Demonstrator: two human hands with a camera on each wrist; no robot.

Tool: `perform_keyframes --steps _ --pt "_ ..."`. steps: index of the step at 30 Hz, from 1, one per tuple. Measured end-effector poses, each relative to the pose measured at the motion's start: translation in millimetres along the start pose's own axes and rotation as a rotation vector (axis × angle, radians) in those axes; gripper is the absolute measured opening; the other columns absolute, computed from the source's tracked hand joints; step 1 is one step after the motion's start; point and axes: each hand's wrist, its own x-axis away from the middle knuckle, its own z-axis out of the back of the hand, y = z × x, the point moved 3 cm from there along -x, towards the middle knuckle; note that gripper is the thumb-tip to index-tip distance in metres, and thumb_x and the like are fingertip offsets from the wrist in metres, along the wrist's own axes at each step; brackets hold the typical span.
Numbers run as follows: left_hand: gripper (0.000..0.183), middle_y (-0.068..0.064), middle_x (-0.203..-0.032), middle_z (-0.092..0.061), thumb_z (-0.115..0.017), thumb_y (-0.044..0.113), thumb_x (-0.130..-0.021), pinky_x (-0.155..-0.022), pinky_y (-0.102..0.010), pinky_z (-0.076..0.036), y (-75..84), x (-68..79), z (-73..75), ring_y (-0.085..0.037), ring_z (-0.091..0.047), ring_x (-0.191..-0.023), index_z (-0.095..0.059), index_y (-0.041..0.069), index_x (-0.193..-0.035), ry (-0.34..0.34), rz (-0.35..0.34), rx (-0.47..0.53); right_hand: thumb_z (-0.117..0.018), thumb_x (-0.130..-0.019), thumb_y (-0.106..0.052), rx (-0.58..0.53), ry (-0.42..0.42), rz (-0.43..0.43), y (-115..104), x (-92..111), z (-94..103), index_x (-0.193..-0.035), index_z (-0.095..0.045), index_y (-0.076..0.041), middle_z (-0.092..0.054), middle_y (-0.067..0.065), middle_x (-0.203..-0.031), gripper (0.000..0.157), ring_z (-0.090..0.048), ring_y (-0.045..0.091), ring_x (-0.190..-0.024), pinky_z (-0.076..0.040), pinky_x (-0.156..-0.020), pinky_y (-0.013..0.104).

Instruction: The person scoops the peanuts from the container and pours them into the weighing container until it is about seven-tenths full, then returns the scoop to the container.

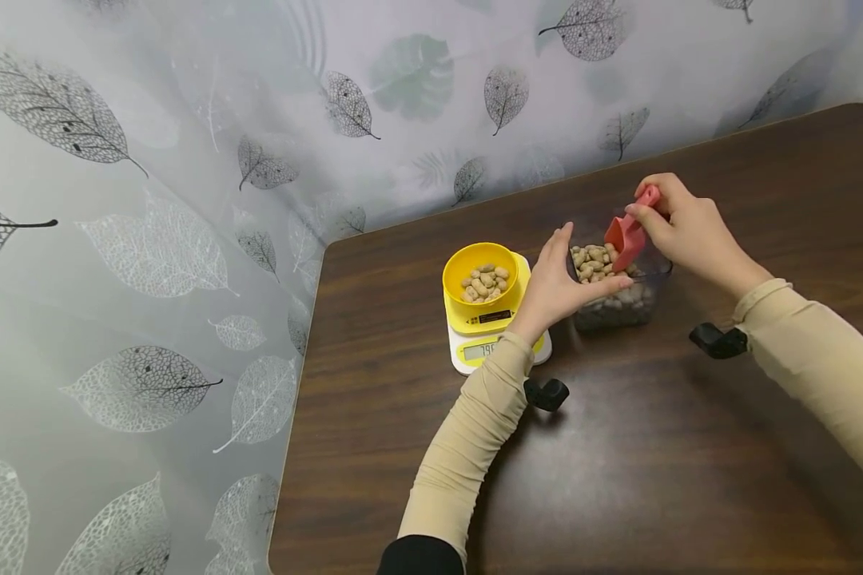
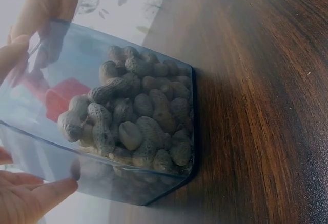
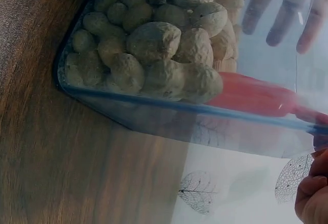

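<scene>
A clear box (image 1: 611,316) of unshelled peanuts (image 1: 593,259) stands on the table. The left hand (image 1: 557,286) spreads around its near left corner, fingers straight along the left wall and thumb lying by the near rim. With fingers curled, the right hand (image 1: 693,228) grips the handle of a red scoop (image 1: 627,238). The scoop is tilted down inside the box, its tip against the peanuts; through the wall it shows pink (image 2: 66,97) in the left wrist view. In the right wrist view the peanuts partly cover the scoop blade (image 3: 251,93).
Left of the box, a yellow bowl (image 1: 451,279) with several peanuts sits on a yellow and white kitchen scale (image 1: 467,326). The left forearm partly covers the scale's lit display. A leaf-patterned curtain (image 1: 431,80) borders the brown table (image 1: 374,383) at the back and left.
</scene>
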Motion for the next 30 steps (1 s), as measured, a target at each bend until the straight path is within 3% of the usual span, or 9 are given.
perform_keyframes --steps 9,14,19,30 --pt "0.098 0.010 -0.155 -0.019 -0.071 0.057 -0.071 -0.111 -0.039 -0.034 0.6 -3.4 -2.5 -0.011 -0.025 -0.142 -0.013 0.036 -0.148 0.004 -0.001 0.000 -0.051 -0.096 -0.029 -0.022 0.055 0.014 4 -3 0.7 -0.118 -0.045 -0.004 -0.065 0.024 -0.093 0.035 -0.038 0.006 -0.046 -0.031 -0.042 0.022" --pt "0.099 0.010 -0.155 -0.019 -0.072 0.057 -0.071 -0.111 -0.039 -0.034 0.5 -3.6 -2.1 -0.011 -0.024 -0.142 -0.013 0.036 -0.148 -0.002 -0.004 -0.005 -0.051 -0.094 -0.035 -0.037 0.076 -0.059 7 -2 -2.4 -0.114 -0.045 -0.002 -0.061 0.012 -0.076 0.039 -0.034 0.009 -0.045 -0.028 -0.042 0.024" --pt "0.099 0.011 -0.155 -0.017 -0.071 0.056 -0.072 -0.112 -0.039 -0.033 1.1 -4.7 -2.2 -0.010 -0.023 -0.143 -0.012 0.037 -0.148 -0.015 -0.015 -0.007 -0.050 -0.094 -0.041 -0.065 0.076 -0.136 14 5 -1.4 -0.115 -0.044 -0.004 -0.049 0.002 -0.069 0.043 -0.034 0.013 -0.048 -0.027 -0.044 0.027" --pt "0.099 0.013 -0.154 -0.019 -0.072 0.057 -0.070 -0.111 -0.038 -0.034 1.2 -3.0 -0.9 -0.010 -0.025 -0.142 -0.014 0.037 -0.148 -0.007 0.003 -0.020 -0.046 -0.097 -0.029 -0.064 0.034 -0.040 16 13 -3.0 -0.121 -0.039 -0.005 -0.040 0.006 -0.072 0.034 -0.031 0.011 -0.050 -0.025 -0.045 0.026"
